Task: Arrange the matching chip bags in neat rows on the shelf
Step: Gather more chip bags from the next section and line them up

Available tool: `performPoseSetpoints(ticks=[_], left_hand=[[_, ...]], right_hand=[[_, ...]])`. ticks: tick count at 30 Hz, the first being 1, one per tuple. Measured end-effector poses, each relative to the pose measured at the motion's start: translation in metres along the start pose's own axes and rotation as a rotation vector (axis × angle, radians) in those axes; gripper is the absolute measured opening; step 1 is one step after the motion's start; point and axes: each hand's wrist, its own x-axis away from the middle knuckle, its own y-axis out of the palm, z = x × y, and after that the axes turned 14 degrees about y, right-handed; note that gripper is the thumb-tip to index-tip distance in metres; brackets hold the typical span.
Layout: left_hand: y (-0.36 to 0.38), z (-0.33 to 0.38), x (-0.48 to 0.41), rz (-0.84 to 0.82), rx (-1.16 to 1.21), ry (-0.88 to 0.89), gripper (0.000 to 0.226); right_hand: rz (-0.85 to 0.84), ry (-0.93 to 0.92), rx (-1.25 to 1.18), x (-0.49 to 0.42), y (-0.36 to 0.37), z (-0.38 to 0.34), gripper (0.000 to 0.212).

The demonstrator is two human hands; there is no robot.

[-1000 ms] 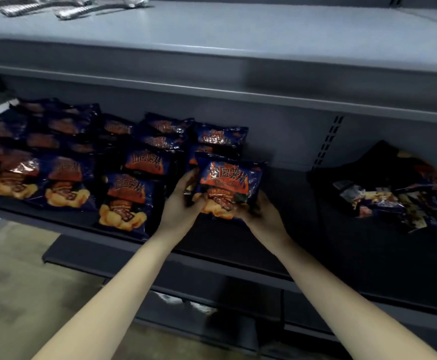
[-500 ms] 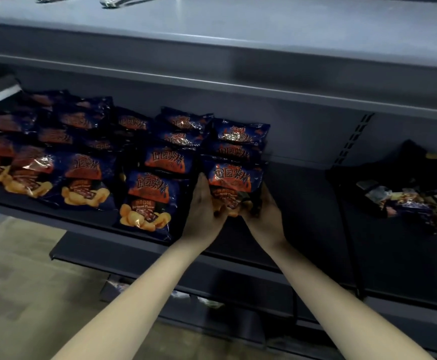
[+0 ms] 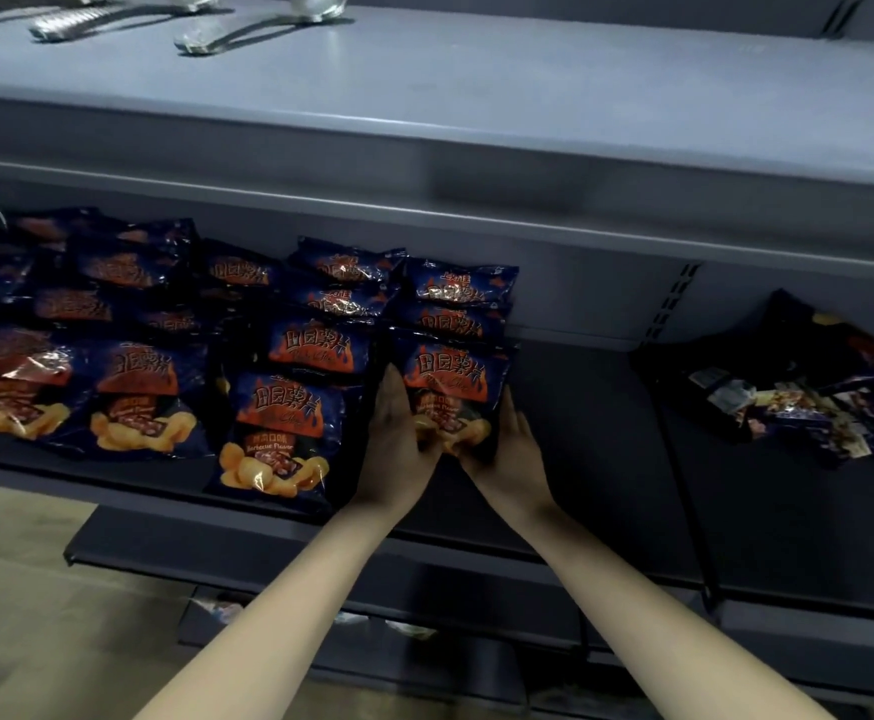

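Observation:
A dark blue chip bag with orange flame print (image 3: 458,379) lies on the dark shelf (image 3: 590,439), at the right end of the rows. My left hand (image 3: 398,439) presses its left edge and my right hand (image 3: 510,449) its right edge, both holding its lower part. Two matching bags (image 3: 463,288) lie overlapped behind it. Several more matching bags (image 3: 284,423) fill overlapping rows to the left, reaching past the frame's left side.
A loose heap of mixed dark snack bags (image 3: 809,402) sits at the right of the shelf, beyond a divider. The grey upper shelf (image 3: 476,111) overhangs the rows and carries shiny metal utensils (image 3: 206,39). Lower shelves and floor lie beneath.
The bag was lifted and tilted a second ago; both hands have pushed it back and laid it down at the front of the rightmost column.

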Motion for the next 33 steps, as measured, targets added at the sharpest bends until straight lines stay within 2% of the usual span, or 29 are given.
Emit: performPoseSetpoints(ticks=[3,8,14,22,33], left_hand=[[-0.001,0.003,0.001,0.012,-0.03,0.001,0.098],[-0.006,0.011,0.003,0.035,-0.076,0.112,0.1],[-0.016,0.022,0.007,0.008,-0.062,0.209,0.088],[-0.02,0.029,0.008,-0.093,-0.049,0.3,0.086],[0.036,0.072,0.017,-0.275,0.049,0.558,0.077]], right_hand=[[-0.012,0.007,0.007,0.001,-0.002,-0.002,0.096],[0.0,0.05,-0.011,0.008,-0.007,-0.004,0.105],[0.091,0.035,-0.07,0.023,-0.013,-0.008,0.095],[0.163,0.029,-0.082,0.047,-0.019,-0.016,0.09],[0.495,0.114,-0.045,0.09,-0.074,0.025,0.08]])
